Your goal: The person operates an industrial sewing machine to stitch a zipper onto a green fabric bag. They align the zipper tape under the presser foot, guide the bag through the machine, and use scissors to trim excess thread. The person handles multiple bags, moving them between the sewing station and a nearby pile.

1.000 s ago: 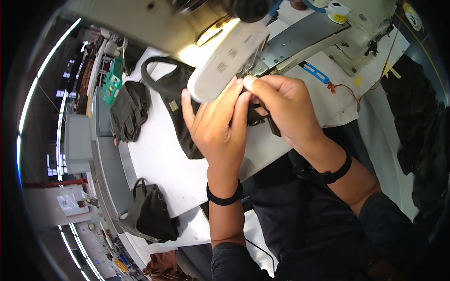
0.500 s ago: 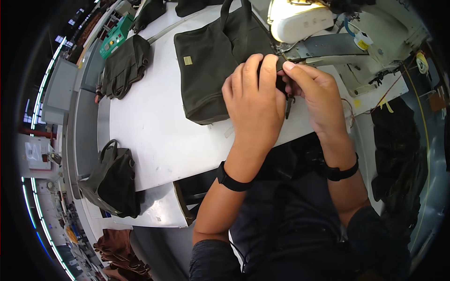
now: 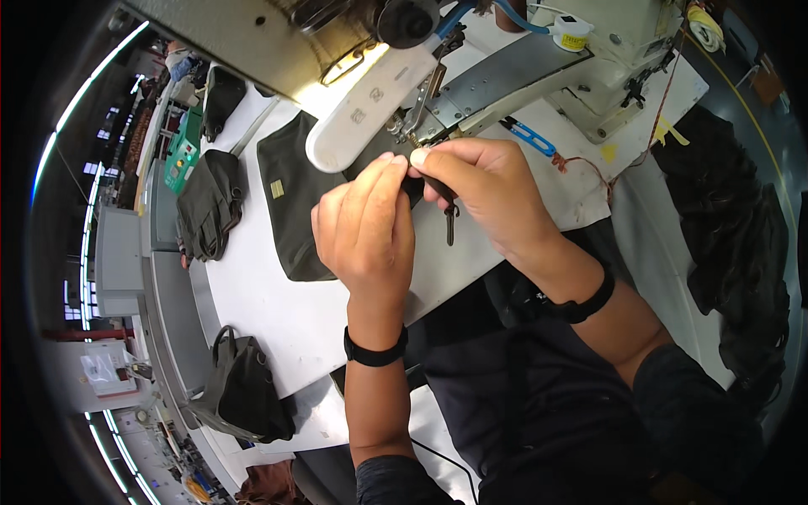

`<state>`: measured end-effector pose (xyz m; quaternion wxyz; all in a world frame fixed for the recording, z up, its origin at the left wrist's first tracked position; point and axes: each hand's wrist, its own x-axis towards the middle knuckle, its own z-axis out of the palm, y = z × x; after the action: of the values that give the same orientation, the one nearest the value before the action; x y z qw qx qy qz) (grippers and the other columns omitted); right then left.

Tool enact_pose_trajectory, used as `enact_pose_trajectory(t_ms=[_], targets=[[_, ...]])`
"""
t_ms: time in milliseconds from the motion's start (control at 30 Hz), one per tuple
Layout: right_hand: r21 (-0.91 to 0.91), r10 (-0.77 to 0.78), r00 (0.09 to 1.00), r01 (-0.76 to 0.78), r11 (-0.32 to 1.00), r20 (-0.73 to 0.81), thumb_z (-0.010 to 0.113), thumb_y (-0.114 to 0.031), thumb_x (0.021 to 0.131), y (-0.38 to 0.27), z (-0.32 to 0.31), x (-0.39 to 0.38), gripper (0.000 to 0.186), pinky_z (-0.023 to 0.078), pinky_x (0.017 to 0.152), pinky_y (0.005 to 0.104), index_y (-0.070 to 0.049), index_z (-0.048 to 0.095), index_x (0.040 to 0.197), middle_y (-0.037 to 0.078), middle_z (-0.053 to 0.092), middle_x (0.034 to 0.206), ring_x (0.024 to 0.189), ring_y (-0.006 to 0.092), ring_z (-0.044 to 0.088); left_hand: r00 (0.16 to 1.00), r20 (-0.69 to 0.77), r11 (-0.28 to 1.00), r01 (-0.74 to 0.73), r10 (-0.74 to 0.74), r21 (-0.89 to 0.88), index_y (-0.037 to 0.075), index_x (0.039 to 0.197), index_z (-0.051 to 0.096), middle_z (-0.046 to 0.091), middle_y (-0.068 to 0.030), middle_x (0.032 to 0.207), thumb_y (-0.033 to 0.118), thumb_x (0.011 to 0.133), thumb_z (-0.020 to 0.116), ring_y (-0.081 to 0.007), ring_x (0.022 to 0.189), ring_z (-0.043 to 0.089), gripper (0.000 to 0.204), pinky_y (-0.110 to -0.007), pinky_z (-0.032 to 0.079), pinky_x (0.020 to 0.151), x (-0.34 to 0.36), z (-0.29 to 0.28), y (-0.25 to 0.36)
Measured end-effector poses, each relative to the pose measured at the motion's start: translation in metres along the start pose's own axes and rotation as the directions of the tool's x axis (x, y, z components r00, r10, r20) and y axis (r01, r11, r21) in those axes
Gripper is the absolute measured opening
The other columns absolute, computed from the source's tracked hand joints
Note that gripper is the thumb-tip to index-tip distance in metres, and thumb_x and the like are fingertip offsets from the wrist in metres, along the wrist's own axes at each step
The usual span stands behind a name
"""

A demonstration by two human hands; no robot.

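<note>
A dark olive fabric bag (image 3: 295, 210) with a small yellowish label lies on the white table, partly under the sewing machine (image 3: 513, 80). My left hand (image 3: 366, 223) is closed at the bag's right edge, thumb hidden and fingertips pressed together. Close beside it, my right hand (image 3: 480, 185) pinches a narrow dark strip at that same edge. From this strip a dark zip pull (image 3: 450, 220) hangs below the right fingers. Both sets of fingertips are just in front of the machine's needle area (image 3: 408, 130). The white machine guard (image 3: 366, 109) covers part of the bag.
Blue thread snips (image 3: 530, 136) lie by the machine's base, near reddish thread. Two more dark bags, one upper left (image 3: 210, 202) and one lower left (image 3: 244, 387), rest at the table's left side. Dark fabric (image 3: 724, 252) hangs at the right.
The view has swung, so machine, hands and bag appear farther left. More of the machine head and the blue snips now show. Both hands still hold the bag's edge by the needle.
</note>
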<state>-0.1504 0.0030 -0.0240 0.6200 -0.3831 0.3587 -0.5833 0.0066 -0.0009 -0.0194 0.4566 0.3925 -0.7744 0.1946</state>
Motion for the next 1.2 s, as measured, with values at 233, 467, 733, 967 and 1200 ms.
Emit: enact_pose_trajectory(t_ms=[233,467,733,967,1200], targets=[[-0.003,-0.047,0.997,0.046,0.999,-0.055,0.069,-0.018,0.099,-0.002,0.006,0.004,0.025,0.051,0.060,0.0232,0.004,0.077,0.090,0.005,0.070,0.074,0.065,0.0073,0.062,0.998,0.024,0.996,0.054,-0.052,-0.074,0.007,0.104,0.078,0.079,-0.0045,0.105,-0.004,0.082,0.077,-0.0211,0.091,0.070,0.025,-0.033,0.050,0.082,0.003,0.007,-0.002],[-0.499,-0.052,0.991,0.105,0.860,0.120,0.061,-0.024,0.107,-0.025,-0.018,0.005,0.036,0.042,0.054,0.0263,0.003,0.071,0.085,-0.001,0.060,0.067,0.061,0.0052,0.050,0.995,0.019,0.992,0.098,-0.096,-0.077,0.005,0.102,0.078,0.079,-0.0069,0.105,-0.004,0.083,0.075,-0.0229,0.092,0.072,0.022,-0.034,0.053,0.086,0.007,0.012,-0.004],[-0.767,-0.339,0.937,0.275,0.580,0.080,0.062,-0.022,0.107,-0.028,-0.023,0.002,0.030,0.044,0.056,0.0274,0.002,0.068,0.091,0.000,0.056,0.064,0.062,0.0059,0.055,0.993,0.013,0.989,0.117,-0.116,-0.089,0.004,0.101,0.079,0.079,-0.0089,0.104,-0.005,0.083,0.073,-0.0243,0.090,0.072,0.021,-0.035,0.054,0.085,0.009,0.015,-0.004],[-0.627,-0.465,0.882,0.404,0.666,0.075,0.063,-0.017,0.106,-0.008,-0.019,0.022,0.021,0.045,0.055,0.0226,0.002,0.070,0.102,0.001,0.062,0.064,0.060,0.0040,0.059,0.986,0.017,0.982,0.166,-0.166,-0.084,0.002,0.100,0.079,0.079,-0.0106,0.102,-0.005,0.083,0.072,-0.0281,0.097,0.074,0.020,-0.038,0.056,0.091,0.010,0.013,0.000],[-0.627,-0.610,0.792,0.482,0.612,0.013,0.067,-0.016,0.100,0.000,-0.020,0.034,0.021,0.041,0.049,0.0384,-0.002,0.064,0.084,0.015,0.057,0.061,0.049,0.0315,0.051,0.994,-0.008,0.992,0.105,-0.106,-0.068,0.002,0.099,0.078,0.080,-0.0094,0.103,-0.008,0.083,0.072,-0.0230,0.092,0.074,0.020,-0.032,0.053,0.086,0.010,0.017,-0.004]])
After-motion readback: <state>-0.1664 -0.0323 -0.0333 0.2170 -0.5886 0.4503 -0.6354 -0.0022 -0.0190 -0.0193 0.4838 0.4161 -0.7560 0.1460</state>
